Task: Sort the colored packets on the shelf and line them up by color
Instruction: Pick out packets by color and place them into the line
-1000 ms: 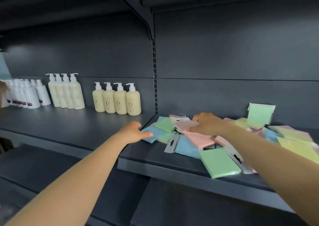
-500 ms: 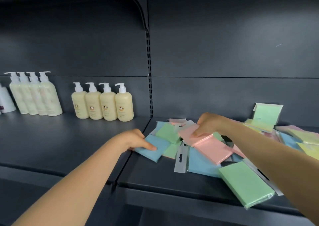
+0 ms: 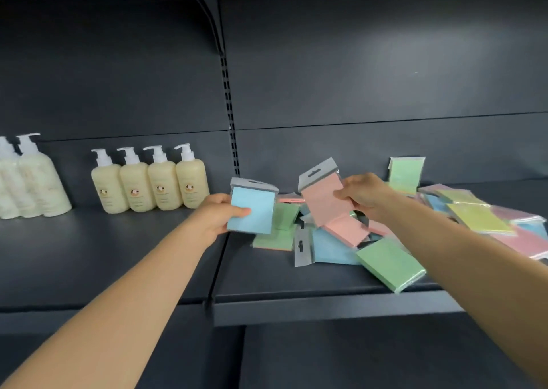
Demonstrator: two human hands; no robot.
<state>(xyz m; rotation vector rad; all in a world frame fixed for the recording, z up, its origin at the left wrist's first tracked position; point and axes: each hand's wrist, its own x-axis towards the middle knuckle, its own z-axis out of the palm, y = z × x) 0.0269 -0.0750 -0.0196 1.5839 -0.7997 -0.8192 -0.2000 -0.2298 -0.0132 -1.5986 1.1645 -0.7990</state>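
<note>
Dim, even light on dark shelving; soft focus; edges bend wide-angle.

Left hand (image 3: pixel 215 218): light blue packet (image 3: pixel 252 210), grey header card. Right hand (image 3: pixel 363 194): pink packet (image 3: pixel 321 203), grey header. Heap on dark grey shelf (image 3: pixel 281 281): green packet (image 3: pixel 390 259) at front edge; yellow packet (image 3: pixel 479 218) toward right edge; blue and pink mixed. Pump bottles (image 3: pixel 148 185): cream, white pumps.

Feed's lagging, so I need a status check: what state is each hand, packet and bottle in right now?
left hand: holds blue packet, lifted.
right hand: holds pink packet, lifted, tilted.
packet pile: mixed colors, unsorted.
green packet: leaning on back wall.
pump bottles: upright in a row.
</note>
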